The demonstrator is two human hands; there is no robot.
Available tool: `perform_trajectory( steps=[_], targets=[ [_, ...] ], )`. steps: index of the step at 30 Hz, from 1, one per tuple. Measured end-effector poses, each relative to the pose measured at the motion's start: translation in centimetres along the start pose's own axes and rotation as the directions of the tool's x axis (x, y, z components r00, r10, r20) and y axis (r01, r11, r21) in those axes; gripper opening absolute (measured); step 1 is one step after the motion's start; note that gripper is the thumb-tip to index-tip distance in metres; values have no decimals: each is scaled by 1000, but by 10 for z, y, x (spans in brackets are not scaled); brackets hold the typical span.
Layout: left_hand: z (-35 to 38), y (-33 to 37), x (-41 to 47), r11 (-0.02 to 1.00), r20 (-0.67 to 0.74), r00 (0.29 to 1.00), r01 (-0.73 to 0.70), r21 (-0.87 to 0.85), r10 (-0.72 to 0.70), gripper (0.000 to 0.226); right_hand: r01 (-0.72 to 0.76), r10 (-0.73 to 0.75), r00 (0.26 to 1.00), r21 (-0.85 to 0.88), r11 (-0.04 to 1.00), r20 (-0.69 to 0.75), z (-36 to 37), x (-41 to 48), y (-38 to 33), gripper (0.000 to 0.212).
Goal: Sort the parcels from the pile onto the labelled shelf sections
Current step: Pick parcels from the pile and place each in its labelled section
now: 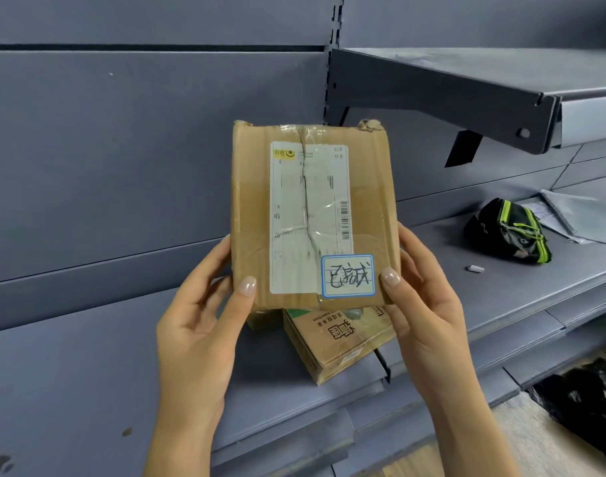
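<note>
A brown cardboard parcel is held upright in front of me, above the grey shelf. It bears a white shipping label and a small blue-bordered sticker with handwriting at its lower right. My left hand grips its lower left edge, thumb on the front face. My right hand grips the lower right edge, thumb beside the sticker. Below the held parcel, a second cardboard box lies on the shelf near its front edge, and part of a third box shows behind it.
A higher grey shelf juts out at upper right. On the right part of the lower shelf lie a black pouch with green trim, a spiral notebook and a small white cap. Black bags sit on the floor at lower right.
</note>
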State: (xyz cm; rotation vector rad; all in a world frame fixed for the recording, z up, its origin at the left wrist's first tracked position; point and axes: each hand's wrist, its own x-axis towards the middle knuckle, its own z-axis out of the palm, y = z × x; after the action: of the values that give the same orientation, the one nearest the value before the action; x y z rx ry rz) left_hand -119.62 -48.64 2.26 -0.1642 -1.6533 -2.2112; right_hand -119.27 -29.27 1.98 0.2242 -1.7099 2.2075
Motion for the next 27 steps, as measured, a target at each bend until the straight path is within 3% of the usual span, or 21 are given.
perform_trajectory(
  steps=[5,11,17,22,27],
  targets=[
    [0,7,-2,998,3,999,-43,43,43,48,34,-34,999,23,999,-8,1,0,-2,57],
    [-5,-8,-3,994,-53,998,50,97,-45,44,-124,124,992,25,992,-4,6,0,18,64],
    [-15,-20,-12,973,-138,981,157,168,-135,44,-250,250,968,-13,968,32,5,-1,35,48],
    [-21,-15,-27,970,-324,941,164,177,-100,40,-312,307,941,14,950,146,18,11,49,51],
    [-49,4,-49,957,-576,815,214,197,-63,42,-387,365,849,-20,922,381,63,18,68,52]
  ],
)
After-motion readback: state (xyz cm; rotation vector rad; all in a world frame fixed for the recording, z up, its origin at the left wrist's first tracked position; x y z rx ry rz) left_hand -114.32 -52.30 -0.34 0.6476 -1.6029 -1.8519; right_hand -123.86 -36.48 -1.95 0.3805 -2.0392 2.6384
